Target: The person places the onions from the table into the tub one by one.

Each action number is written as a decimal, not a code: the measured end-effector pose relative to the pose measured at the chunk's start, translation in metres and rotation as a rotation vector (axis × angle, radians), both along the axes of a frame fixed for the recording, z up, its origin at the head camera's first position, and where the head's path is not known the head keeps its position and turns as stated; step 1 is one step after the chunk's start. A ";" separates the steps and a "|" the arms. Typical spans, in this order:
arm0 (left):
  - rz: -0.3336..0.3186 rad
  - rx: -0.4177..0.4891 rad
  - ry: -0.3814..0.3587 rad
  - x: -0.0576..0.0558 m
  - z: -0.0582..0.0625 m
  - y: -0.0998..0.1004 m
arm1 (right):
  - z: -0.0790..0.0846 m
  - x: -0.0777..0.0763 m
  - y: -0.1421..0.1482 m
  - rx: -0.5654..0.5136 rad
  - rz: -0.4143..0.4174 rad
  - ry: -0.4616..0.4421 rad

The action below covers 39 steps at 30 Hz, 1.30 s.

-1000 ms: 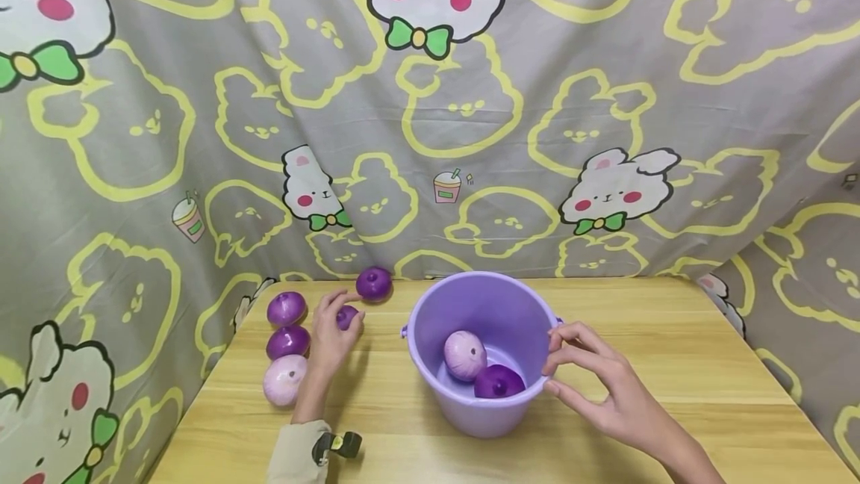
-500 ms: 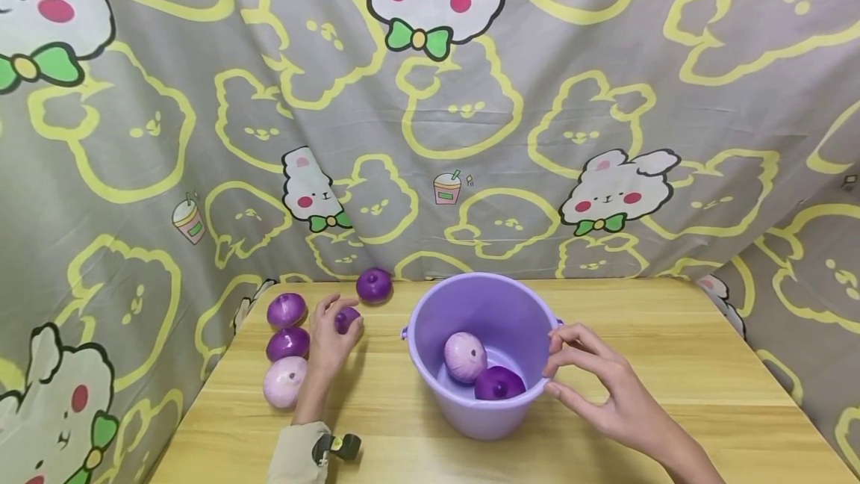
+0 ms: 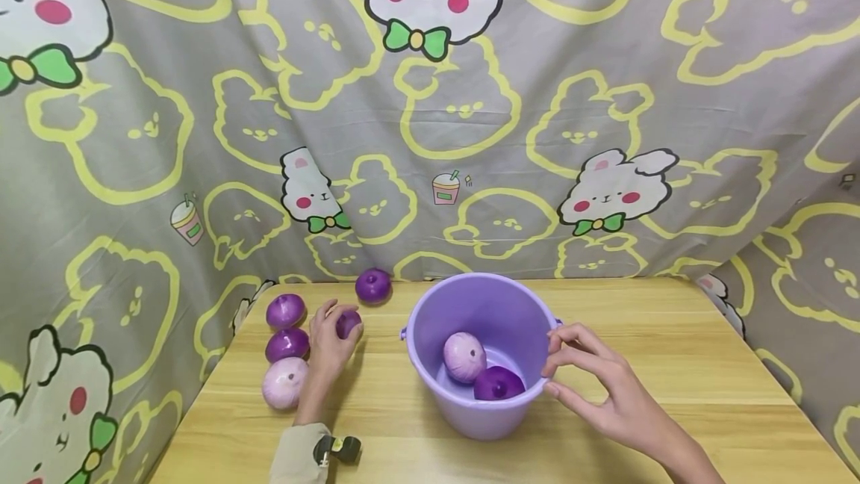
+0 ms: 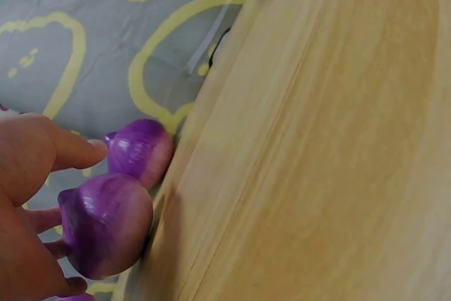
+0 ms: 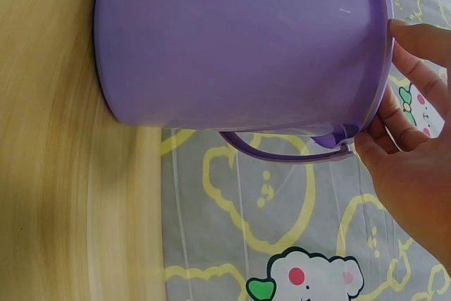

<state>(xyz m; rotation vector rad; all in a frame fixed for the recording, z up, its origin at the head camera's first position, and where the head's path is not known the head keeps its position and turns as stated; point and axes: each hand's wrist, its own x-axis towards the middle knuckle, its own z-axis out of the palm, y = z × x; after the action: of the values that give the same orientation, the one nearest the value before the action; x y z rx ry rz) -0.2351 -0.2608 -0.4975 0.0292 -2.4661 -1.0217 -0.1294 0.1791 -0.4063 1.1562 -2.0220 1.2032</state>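
Observation:
My left hand [image 3: 331,340] curls its thumb and fingers round a dark purple onion [image 3: 349,324] on the table left of the bucket. The left wrist view shows that onion [image 4: 109,227] with its stem point up, fingers at its top. Behind it sits another purple onion [image 4: 141,151]. On the other side, my right hand [image 3: 605,376] pinches the rim of a lilac bucket [image 3: 484,420]; in the right wrist view its fingertips [image 5: 398,29] lie along that rim. Inside the bucket are a pale onion [image 3: 463,357] and a dark purple onion [image 3: 499,383].
Left of my left hand, two purple onions [image 3: 285,311] and a pale onion [image 3: 285,383] form a row. The bucket's handle [image 5: 282,158] hangs down its far side. A printed cloth [image 3: 470,133] stands behind the wooden table [image 3: 672,394].
My left fingers have drawn in closer round the purple onion, and its stem point no longer shows in the head view. The right hand and the bucket have stayed put.

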 end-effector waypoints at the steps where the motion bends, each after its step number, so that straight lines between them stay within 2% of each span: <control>1: 0.000 -0.001 0.003 0.000 -0.001 0.000 | 0.000 0.000 0.000 0.000 0.001 0.000; 11: 0.001 0.005 -0.009 -0.002 -0.007 -0.002 | 0.001 0.000 -0.001 -0.003 0.006 0.005; 22: 0.038 -0.024 -0.094 -0.001 -0.007 -0.001 | -0.001 0.000 0.000 0.015 -0.018 -0.008; 39: 0.032 -0.034 -0.079 0.000 -0.007 -0.001 | -0.004 -0.002 0.002 0.019 -0.020 -0.003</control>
<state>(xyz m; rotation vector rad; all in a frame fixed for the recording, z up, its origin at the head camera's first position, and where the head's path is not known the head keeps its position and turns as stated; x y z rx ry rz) -0.2349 -0.2621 -0.5046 0.0997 -2.5452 -0.9828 -0.1316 0.1808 -0.4108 1.1408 -2.0467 1.1789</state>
